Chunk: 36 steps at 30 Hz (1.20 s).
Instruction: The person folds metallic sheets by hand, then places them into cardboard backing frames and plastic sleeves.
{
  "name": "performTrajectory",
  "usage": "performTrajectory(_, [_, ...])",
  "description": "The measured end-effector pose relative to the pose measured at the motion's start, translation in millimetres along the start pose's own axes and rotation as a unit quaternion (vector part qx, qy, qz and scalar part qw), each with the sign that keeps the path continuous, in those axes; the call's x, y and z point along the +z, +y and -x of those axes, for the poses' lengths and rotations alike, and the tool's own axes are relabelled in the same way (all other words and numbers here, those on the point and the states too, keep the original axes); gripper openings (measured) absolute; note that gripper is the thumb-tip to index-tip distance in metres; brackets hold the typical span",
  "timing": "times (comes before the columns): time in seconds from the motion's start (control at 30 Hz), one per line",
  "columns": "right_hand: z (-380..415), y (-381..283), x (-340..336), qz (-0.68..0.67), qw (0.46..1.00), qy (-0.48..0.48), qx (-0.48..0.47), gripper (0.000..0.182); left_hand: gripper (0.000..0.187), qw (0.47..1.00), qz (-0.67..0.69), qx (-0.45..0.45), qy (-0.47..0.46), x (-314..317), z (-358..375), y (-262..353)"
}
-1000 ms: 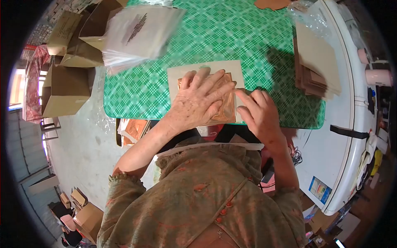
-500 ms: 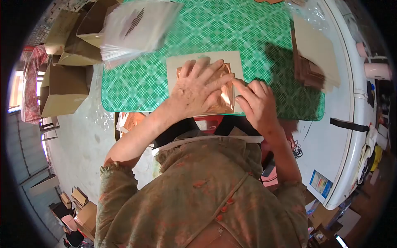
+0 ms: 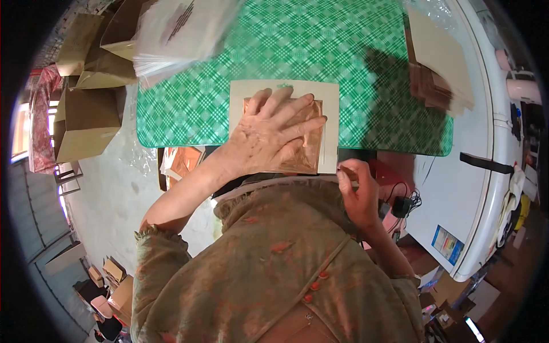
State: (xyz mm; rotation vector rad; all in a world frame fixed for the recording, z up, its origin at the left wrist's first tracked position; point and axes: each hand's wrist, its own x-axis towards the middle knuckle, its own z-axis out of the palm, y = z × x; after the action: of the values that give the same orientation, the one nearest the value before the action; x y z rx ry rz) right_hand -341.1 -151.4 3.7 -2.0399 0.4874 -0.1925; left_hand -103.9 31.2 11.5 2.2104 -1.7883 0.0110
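My left hand (image 3: 269, 131) lies flat with its fingers spread on a shiny copper-coloured sheet (image 3: 311, 140). Under that sheet is a cream card (image 3: 330, 123), whose lower part reaches past the near edge of the green checked tabletop (image 3: 189, 108). Beside the card's lower right corner is my right hand (image 3: 359, 191), its fingers curled and the thumb near the index finger. Whatever might be between those fingertips is too small to make out.
A stack of clear sleeves (image 3: 171, 40) lies at the table's upper left. Cream and brown cards (image 3: 443, 63) are piled at the upper right. Open cardboard boxes (image 3: 91, 126) stand left of the table. More copper-coloured pieces (image 3: 186, 160) show below the table's near left edge.
The card and copper-coloured sheet have shifted toward my body, with my left hand still on them. My right hand has moved down from the sheet's right side to the card's lower right corner.
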Motion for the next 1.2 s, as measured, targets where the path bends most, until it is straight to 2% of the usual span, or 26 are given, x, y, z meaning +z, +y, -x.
performTrajectory(0.1, [4, 10, 16, -0.162, 0.982, -0.029, 0.089, 0.029, 0.063, 0.999, 0.032, -0.006, 0.000, -5, 3, 8])
performTrajectory(0.2, [-4, -12, 23, -0.339, 0.932, -0.035, 0.125, 0.032, 0.064, 0.999, 0.050, -0.014, 0.000, -4, 4, 10])
performTrajectory(0.3, [-9, -15, 22, -0.347, 0.923, -0.085, 0.144, 0.034, 0.064, 0.998, 0.059, -0.033, 0.014, -5, 4, 16])
performTrajectory(0.43, [-9, -16, 18, -0.380, 0.902, -0.086, 0.184, 0.030, 0.064, 0.994, 0.024, -0.017, 0.108, -5, 1, 19])
performTrajectory(0.53, [-7, -23, 16, -0.371, 0.902, -0.068, 0.209, 0.024, 0.062, 0.985, 0.041, -0.043, 0.164, -27, 11, 18])
performTrajectory(0.57, [-6, -20, 16, -0.373, 0.901, -0.064, 0.212, 0.019, 0.049, 0.975, 0.053, -0.063, 0.206, -42, 17, 20])
performTrajectory(0.63, [-7, -24, 14, -0.380, 0.898, -0.066, 0.214, 0.017, 0.050, 0.953, 0.145, -0.139, 0.226, -46, 48, 15])
performTrajectory(0.67, [-8, -25, 13, -0.383, 0.896, -0.066, 0.215, 0.016, 0.051, 0.936, 0.191, -0.176, 0.237, -46, 67, 14])
performTrajectory(0.73, [-8, -23, 12, -0.386, 0.894, -0.069, 0.218, 0.014, 0.041, 0.889, 0.275, -0.318, 0.183, -41, 109, 18])
performTrajectory(0.83, [-11, -18, 9, -0.390, 0.890, -0.083, 0.223, 0.013, 0.045, 0.713, 0.522, -0.429, 0.186, -21, 151, 30])
performTrajectory(0.93, [-16, -18, 8, -0.369, 0.897, -0.105, 0.218, 0.016, 0.055, 0.534, 0.712, -0.420, 0.179, -10, 149, 45])
performTrajectory(0.97, [-17, -19, 8, -0.359, 0.902, -0.113, 0.214, 0.018, 0.062, 0.499, 0.735, -0.429, 0.164, -6, 147, 48])
performTrajectory(1.0, [-18, -22, 8, -0.346, 0.908, -0.121, 0.204, 0.021, 0.064, 0.482, 0.754, -0.419, 0.153, -14, 133, 52])
performTrajectory(1.07, [-20, -27, 8, -0.320, 0.919, -0.136, 0.185, 0.028, 0.060, 0.483, 0.775, -0.383, 0.140, -5, 125, 54])
performTrajectory(1.2, [-18, -27, 6, -0.338, 0.913, -0.146, 0.174, 0.034, 0.053, 0.468, 0.780, -0.389, 0.147, -1, 121, 54])
